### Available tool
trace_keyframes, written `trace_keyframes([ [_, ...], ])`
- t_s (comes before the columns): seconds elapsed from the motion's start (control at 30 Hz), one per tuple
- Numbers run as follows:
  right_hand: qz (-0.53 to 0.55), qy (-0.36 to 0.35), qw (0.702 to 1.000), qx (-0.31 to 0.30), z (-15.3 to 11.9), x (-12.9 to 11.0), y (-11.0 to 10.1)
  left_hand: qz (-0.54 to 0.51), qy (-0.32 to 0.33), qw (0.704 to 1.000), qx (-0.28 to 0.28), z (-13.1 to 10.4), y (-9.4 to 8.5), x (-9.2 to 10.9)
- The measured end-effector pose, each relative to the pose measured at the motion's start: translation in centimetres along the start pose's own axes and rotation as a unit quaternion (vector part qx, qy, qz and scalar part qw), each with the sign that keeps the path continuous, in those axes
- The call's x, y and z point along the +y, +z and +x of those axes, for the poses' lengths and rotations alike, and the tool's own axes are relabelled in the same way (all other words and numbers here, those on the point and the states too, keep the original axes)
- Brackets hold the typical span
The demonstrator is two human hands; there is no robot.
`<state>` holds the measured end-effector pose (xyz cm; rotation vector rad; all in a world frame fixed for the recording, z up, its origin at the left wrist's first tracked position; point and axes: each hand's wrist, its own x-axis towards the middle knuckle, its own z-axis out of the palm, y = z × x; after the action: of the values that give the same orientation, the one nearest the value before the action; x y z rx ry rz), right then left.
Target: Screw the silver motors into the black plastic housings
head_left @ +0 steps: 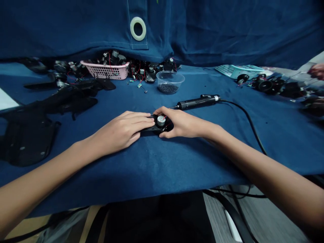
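Note:
A black plastic housing [147,129] lies on the blue cloth in front of me, with a small round motor [161,121] seated in it, its pale end facing up. My left hand [126,127] is closed over the left part of the housing, fingers laid along the top and thumb tucked low at the near side. My right hand [181,122] grips the right end between the thumb at the near edge and fingers at the far edge, around the motor. A red wire shows beside the motor. Part of the housing is hidden under both hands.
A black electric screwdriver [198,102] lies behind my right hand, its cable running right. Beyond it stands a clear tub [170,81] of small dark screws. Pink [107,71] and turquoise baskets [238,71], black parts [27,131] and wired motors surround the area. Another person's hand [317,71] is far right.

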<state>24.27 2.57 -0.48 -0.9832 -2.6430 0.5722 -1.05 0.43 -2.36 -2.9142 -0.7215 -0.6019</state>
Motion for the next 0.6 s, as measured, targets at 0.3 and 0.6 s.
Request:
trace_keyframes([
  [0.3,0.063,-0.013,0.996,0.068,-0.3,0.6,0.6,0.022,-0.002,1.000,0.010,0.1,-0.1,0.5],
  [0.6,0.092,-0.009,0.993,0.072,-0.5,0.5,1.0,0.015,-0.019,1.000,0.013,0.2,-0.2,1.0],
])
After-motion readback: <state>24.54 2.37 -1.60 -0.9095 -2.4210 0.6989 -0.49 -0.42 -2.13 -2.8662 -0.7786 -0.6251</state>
